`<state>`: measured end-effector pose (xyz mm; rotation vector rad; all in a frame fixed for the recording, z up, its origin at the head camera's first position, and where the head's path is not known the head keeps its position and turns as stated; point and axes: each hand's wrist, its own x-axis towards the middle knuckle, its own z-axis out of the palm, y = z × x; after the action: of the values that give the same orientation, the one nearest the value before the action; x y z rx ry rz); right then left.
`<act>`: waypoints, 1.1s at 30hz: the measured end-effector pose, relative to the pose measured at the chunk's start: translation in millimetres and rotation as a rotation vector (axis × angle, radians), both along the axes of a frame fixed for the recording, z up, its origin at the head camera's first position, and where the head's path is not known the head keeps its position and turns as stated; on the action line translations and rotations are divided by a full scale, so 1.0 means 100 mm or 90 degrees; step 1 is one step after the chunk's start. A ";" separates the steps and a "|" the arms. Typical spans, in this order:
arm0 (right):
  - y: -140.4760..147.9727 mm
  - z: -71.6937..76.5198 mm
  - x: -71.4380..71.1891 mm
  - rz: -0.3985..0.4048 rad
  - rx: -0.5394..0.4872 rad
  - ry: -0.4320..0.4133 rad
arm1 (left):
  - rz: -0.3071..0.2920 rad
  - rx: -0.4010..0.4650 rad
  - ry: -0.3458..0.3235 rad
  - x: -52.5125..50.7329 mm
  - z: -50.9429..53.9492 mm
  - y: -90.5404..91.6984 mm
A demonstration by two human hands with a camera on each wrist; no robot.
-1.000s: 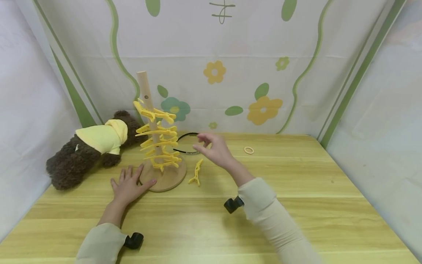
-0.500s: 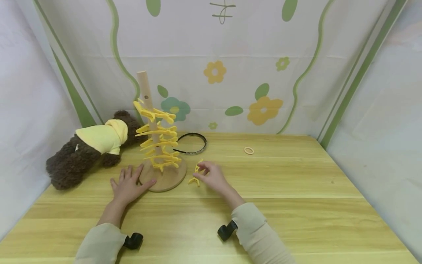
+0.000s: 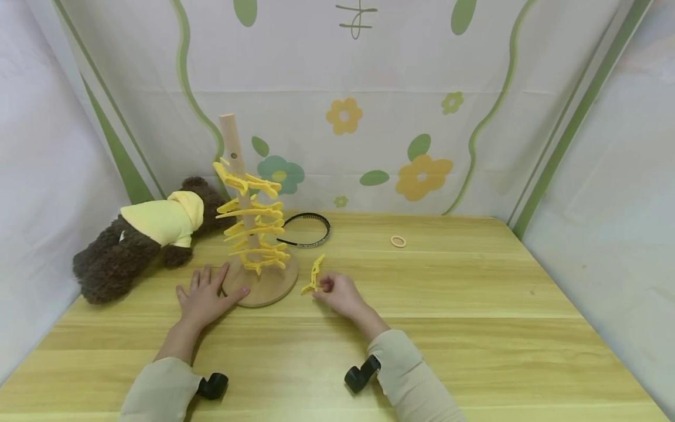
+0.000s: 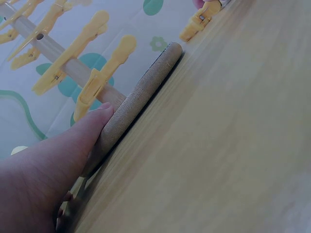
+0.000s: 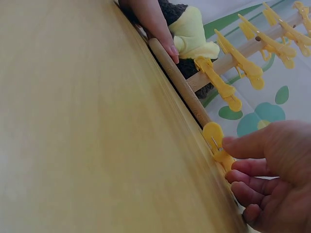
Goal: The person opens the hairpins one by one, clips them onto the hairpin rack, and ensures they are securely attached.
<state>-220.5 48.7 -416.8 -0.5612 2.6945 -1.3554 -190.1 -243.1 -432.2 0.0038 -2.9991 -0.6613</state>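
Observation:
My left hand (image 3: 205,299) rests on the left front rim of a round wooden base (image 3: 263,290), fingers spread, thumb on top. From this base rises a wooden post (image 3: 229,138) with several yellow plastic clips (image 3: 258,212) attached at different heights. To its right, a loose yellow clip (image 3: 314,275) lies on the table. My right hand (image 3: 341,295) has its thumb and curled fingers at the near end of that clip. In the right wrist view, the thumb and index finger pinch the clip (image 5: 221,148) near its spring; the finger pads are partly hidden.
A brown plush bear (image 3: 158,225) in a yellow hoodie lies at the left behind my left hand. A black headband (image 3: 328,230) lies behind the loose clip. Farther right is a small pale ring (image 3: 398,241). A printed cloth wall (image 3: 379,64) backs the table (image 3: 474,346).
My right hand has come down from near the headband to the loose clip, then slid toward its near end. The left hand and the stand have stayed put.

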 end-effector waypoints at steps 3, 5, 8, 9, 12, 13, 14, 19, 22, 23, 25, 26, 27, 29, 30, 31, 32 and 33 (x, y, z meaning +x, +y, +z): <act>0.02 -0.01 0.00 -0.003 0.000 0.015 | 0.000 -0.001 0.000 0.00 0.00 0.00; 0.03 -0.01 -0.01 -0.014 -0.001 0.022 | -0.002 -0.001 0.000 -0.01 0.00 0.00; 0.06 -0.02 -0.02 -0.043 -0.004 0.033 | -0.003 0.000 0.000 -0.01 0.00 0.00; 0.08 -0.03 -0.03 -0.056 -0.005 0.037 | -0.004 0.000 0.000 -0.01 0.00 0.00; 0.12 -0.03 -0.04 -0.097 -0.005 0.051 | -0.004 0.002 0.001 0.00 0.01 0.00; 0.13 -0.03 -0.04 -0.113 -0.004 0.055 | -0.003 0.001 0.002 0.00 0.01 0.00; 0.15 -0.03 -0.05 -0.127 -0.005 0.059 | -0.003 0.001 0.002 0.01 0.01 0.00; 0.25 -0.04 -0.09 -0.170 0.003 0.077 | -0.004 0.004 0.003 0.01 0.01 0.00; 0.31 -0.03 -0.11 -0.160 0.006 0.086 | -0.004 0.004 0.000 0.01 0.01 -0.01; 0.33 -0.03 -0.12 -0.152 0.012 0.093 | -0.003 0.003 0.000 0.01 0.01 -0.01; 0.35 -0.04 -0.13 -0.127 0.038 0.115 | -0.003 0.001 0.000 0.00 0.00 -0.01; 0.35 -0.05 -0.13 -0.119 0.060 0.124 | -0.002 0.002 0.001 0.00 0.00 -0.01; 0.34 -0.06 -0.13 -0.114 0.085 0.132 | -0.002 0.001 0.001 0.00 0.00 -0.01; 0.32 -0.07 -0.12 -0.112 0.133 0.147 | -0.001 0.001 0.001 0.00 0.00 -0.01; 0.31 -0.08 -0.11 -0.115 0.151 0.149 | -0.001 0.001 0.001 0.00 0.00 -0.01; 0.30 -0.09 -0.11 -0.122 0.161 0.147 | -0.001 0.000 0.000 0.00 0.00 -0.01; 0.29 -0.09 -0.10 -0.129 0.167 0.144 | -0.001 0.000 0.000 0.00 0.00 -0.01; 0.28 -0.08 -0.09 -0.134 0.166 0.142 | -0.001 -0.001 -0.001 0.00 0.00 -0.01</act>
<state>-229.4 77.1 -425.3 -0.4383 3.1226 -1.0051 -190.1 -243.8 -431.8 0.0015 -3.0008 -0.6595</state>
